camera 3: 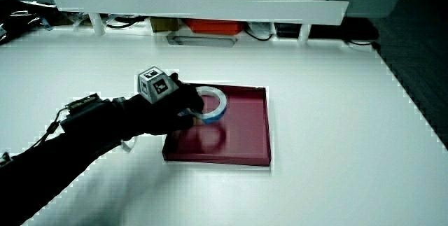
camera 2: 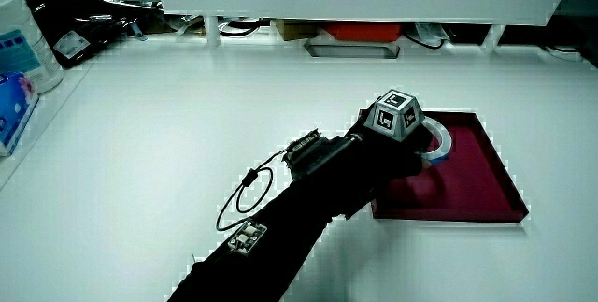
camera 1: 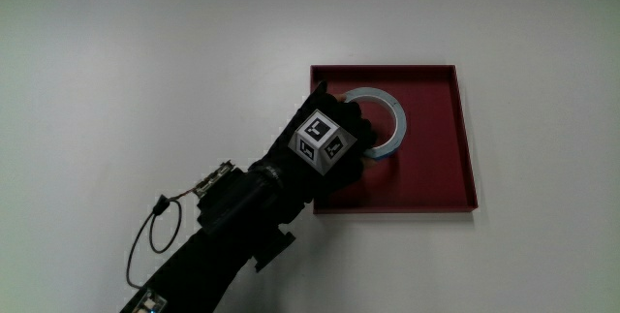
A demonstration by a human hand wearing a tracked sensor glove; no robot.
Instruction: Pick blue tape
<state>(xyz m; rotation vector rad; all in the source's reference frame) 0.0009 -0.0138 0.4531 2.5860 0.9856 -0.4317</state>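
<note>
Over the red tray (camera 1: 436, 163), on the side where the forearm came in, we saw the hand (camera 1: 337, 156) sitting on the blue tape (camera 1: 399, 124); fingers (camera 1: 366, 139) were curled shut on the part of the ring closest to the patterned cube (camera 1: 320, 140); how deep they wrapped we couldn't tell, the glove hid it. Tape was inside the tray, in the half farther from the person; in a side view (camera 3: 213, 104) it looked tilted and off the floor, with a ring-shaped shadow on the red under it.

Handling, our read: light, stiff roll, smooth outer face, not fragile; pinching across the band through the open centre looked safest; squeezing the outside only risked a slip.

Surroundings: nothing else in the tray; its low rim was the only thing to clear, so we'd go straight up; cable loop (camera 1: 155, 231) hung by the forearm, well apart; a low partition (camera 2: 355, 3) and white tub (camera 2: 23, 35) stood at the table's edges, not in the way.
</note>
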